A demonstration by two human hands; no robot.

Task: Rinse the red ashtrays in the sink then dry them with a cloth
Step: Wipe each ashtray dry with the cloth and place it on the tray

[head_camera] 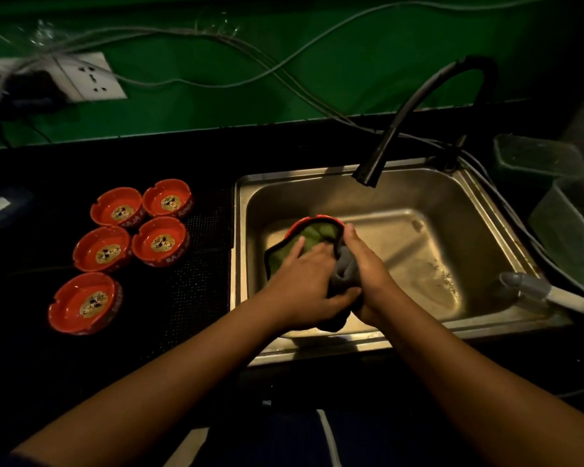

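Over the steel sink (317, 175) a red ashtray (317, 221) is held tilted, its bowl filled by a green and grey cloth (312, 235). My left hand (304, 281) presses the cloth into the bowl with its fingers, and its thumb pinches the cloth's lower fold. From the right, my right hand (368, 264) grips the ashtray through the grey part of the cloth, thumb tip at the rim. Several more red ashtrays (161, 242) stand upright on the black counter to the left of the sink.
A black tap (385, 146) arches over the back of the sink, with no water running. Clear plastic containers (536, 156) stand at the right, and a grey hose end (526, 284) lies on the sink's right rim. A wall socket (91, 77) and loose cables hang on the green wall.
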